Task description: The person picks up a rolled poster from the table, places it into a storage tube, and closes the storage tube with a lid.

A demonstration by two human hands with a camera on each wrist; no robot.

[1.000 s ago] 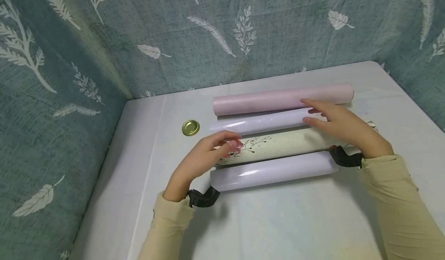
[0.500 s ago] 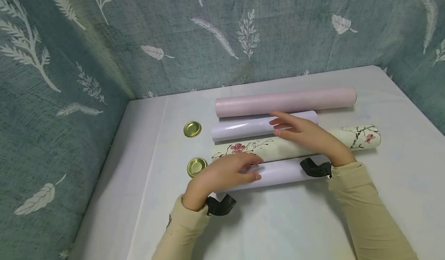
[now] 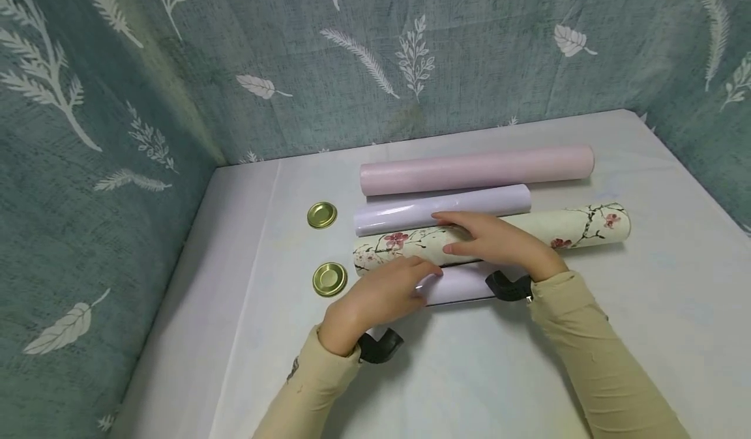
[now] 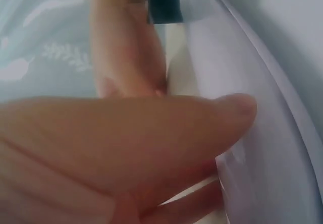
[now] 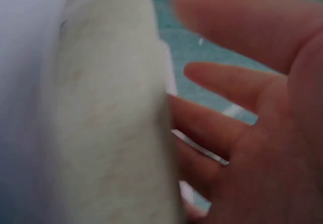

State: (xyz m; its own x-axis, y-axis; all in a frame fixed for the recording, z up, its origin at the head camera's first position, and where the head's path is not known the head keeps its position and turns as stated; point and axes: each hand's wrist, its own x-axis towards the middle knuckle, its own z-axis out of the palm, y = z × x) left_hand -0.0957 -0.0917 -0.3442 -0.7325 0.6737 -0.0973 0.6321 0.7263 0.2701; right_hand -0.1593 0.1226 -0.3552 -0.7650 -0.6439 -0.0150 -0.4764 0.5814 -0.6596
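My left hand [image 3: 378,299] lies over the left part of the front glossy white roll [image 3: 460,284]. Its thumb is on the near side and its fingers go round the far side, as the left wrist view shows on the white roll [image 4: 262,128]. My right hand [image 3: 499,246] is over the middle of a cream wallpaper roll [image 3: 577,227] printed with red blossom branches. In the right wrist view its loosely spread fingers [image 5: 212,128] reach behind the cream roll [image 5: 111,113], with the thumb raised away from it.
Behind the cream roll lie a shorter glossy white roll [image 3: 405,214] and a long pink roll [image 3: 478,170], roughly parallel. Left of the rolls are two gold jar lids [image 3: 322,214], one nearer the front. A leaf-patterned green cloth [image 3: 328,100] borders the white table [image 3: 469,374].
My right hand has moved left and nearer along the rolls. My left hand has moved from the blossom roll's left end onto the front white roll, uncovering the nearer gold lid.
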